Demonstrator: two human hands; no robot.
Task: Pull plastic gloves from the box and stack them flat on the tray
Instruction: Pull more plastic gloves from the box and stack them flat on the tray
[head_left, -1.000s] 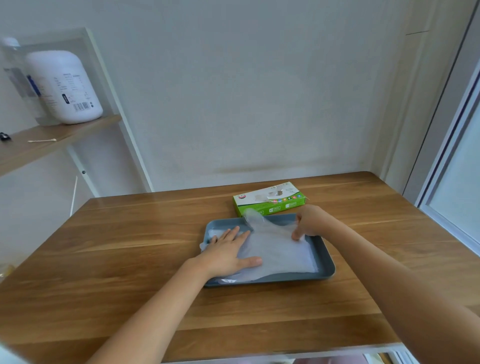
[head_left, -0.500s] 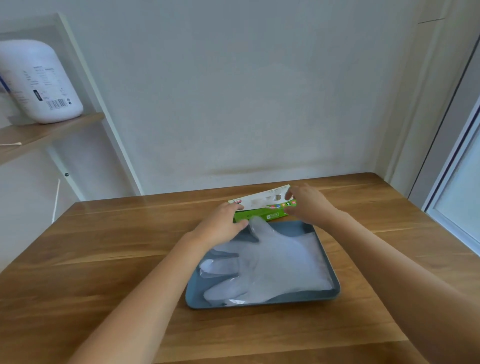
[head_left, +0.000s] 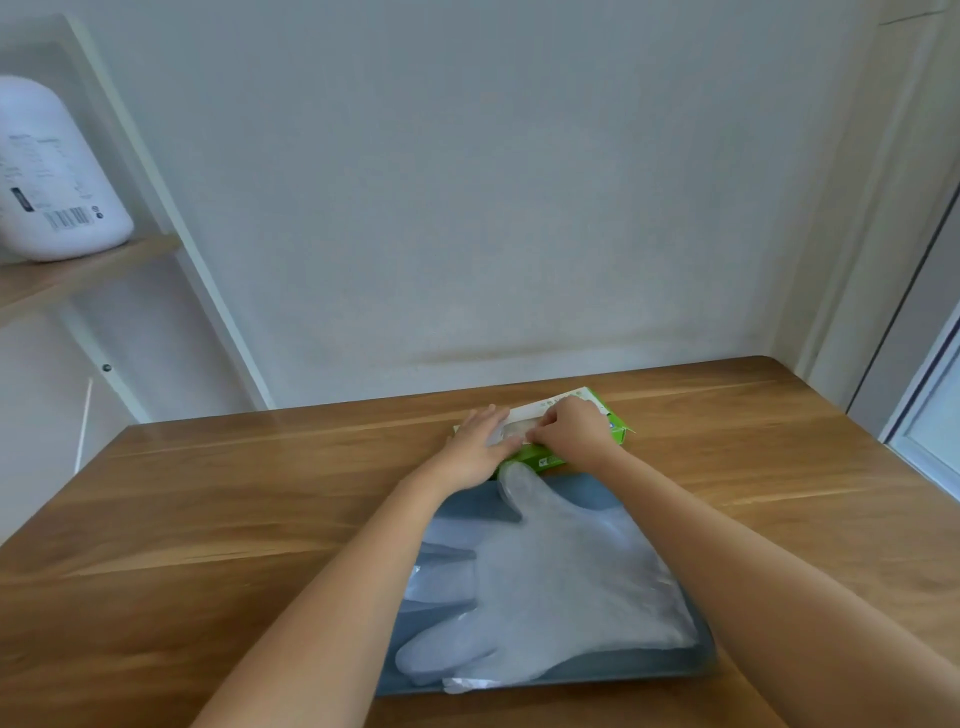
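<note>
The wooden table (head_left: 249, 493) in front of you runs back to a pale grey wall (head_left: 467, 208). Off to your left a wooden shelf (head_left: 83, 270) carries a white container (head_left: 52, 171) with a barcode on its side, and a window frame (head_left: 930, 410) cuts in at the right edge.

The glove box (head_left: 535, 457), green on its sides and white on top, lies on the table just beyond the far rim of the tray, with both of your hands on it. Your left hand (head_left: 478, 441) lies flat on the left part of the lid, its fingers straight and close together, pressing down. Your right hand (head_left: 571, 431) sits on the right part of the lid with its fingers curled, their tips bunched at the opening in the top. You cannot tell from here whether they have caught a glove.

The blue-grey tray (head_left: 582, 486) rests on the table between your forearms, close to you. The stack of clear plastic gloves (head_left: 561, 582) lies flat in it and covers most of the floor. The glove fingers point to your left and the thumb points away from you, its tip reaching the box's green front. At the near rim a small corner of plastic pokes out over the edge.
</note>
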